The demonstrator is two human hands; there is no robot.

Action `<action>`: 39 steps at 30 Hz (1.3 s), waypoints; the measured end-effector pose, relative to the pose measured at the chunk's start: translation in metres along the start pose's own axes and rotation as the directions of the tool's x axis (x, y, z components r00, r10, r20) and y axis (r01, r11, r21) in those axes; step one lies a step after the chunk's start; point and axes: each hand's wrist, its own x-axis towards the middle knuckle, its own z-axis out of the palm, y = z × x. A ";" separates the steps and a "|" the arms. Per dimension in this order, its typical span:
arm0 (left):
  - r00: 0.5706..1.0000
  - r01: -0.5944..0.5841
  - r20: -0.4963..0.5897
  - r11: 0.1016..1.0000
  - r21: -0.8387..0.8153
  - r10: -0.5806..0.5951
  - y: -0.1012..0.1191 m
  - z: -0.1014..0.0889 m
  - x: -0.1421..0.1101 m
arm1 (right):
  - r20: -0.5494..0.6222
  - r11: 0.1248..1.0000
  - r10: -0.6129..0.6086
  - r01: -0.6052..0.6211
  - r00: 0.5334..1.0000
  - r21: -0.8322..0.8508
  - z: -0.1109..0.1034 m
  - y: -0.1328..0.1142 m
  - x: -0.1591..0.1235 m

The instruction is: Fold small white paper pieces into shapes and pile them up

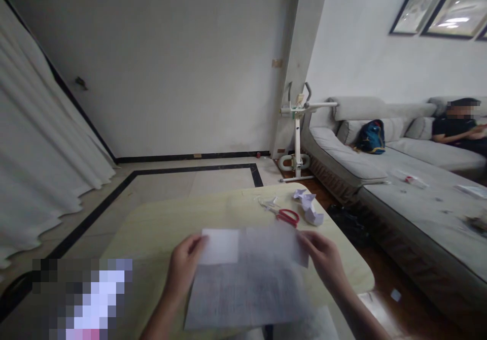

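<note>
A large greyish sheet of paper (247, 289), blurred and covered in faint markings, is held over the near part of the table. At its upper left is a smaller white rectangle (221, 247); whether this is a separate piece of paper I cannot tell. My left hand (185, 259) is closed, pinching the paper at the left edge of that rectangle. The upper right corner of the sheet is pinched by my right hand (323, 253). Beyond the sheet lie red-handled scissors (287, 217), and to their right, crumpled white paper pieces (309, 207).
The pale yellow table (163, 223) has rounded corners. A grey sofa (414, 193) runs along the right, with a blue backpack (373, 138) and a seated person (454, 129) on it. A white exercise machine (298, 137) stands behind the table. White curtains (41, 142) hang at left.
</note>
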 end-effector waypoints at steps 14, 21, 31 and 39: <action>0.957 -0.112 -0.164 0.825 0.553 0.240 -0.023 -0.016 0.061 | 0.213 1.000 0.007 -0.003 0.977 -0.020 0.027 -0.015 0.017; 0.961 0.038 0.276 0.970 -0.239 0.031 0.025 0.088 0.039 | 0.283 0.998 -0.067 0.065 0.957 0.018 0.076 -0.026 0.054; 0.978 0.205 0.136 0.836 -0.509 -0.157 0.009 0.097 0.059 | 0.177 0.997 0.008 -0.021 0.984 0.073 0.109 -0.003 0.090; 0.966 0.259 0.165 0.786 -0.562 -0.201 -0.003 0.107 0.051 | 0.214 0.963 0.091 -0.140 0.973 0.231 0.107 0.012 0.083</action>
